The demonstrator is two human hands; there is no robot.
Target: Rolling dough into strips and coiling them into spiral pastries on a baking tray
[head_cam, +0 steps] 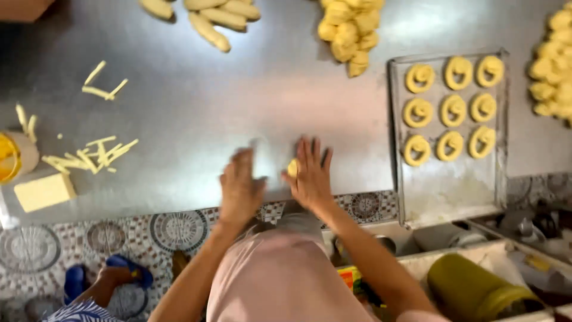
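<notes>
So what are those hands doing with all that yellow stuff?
A person is working a small piece of yellow dough on a shiny metal table. The right hand presses flat on it, and the left hand is beside it, blurred. To the right, a metal tray holds nine dough rings in three rows. More dough pieces are piled at the far edge. On the left lie thin yellow strips and a pale yellow block.
</notes>
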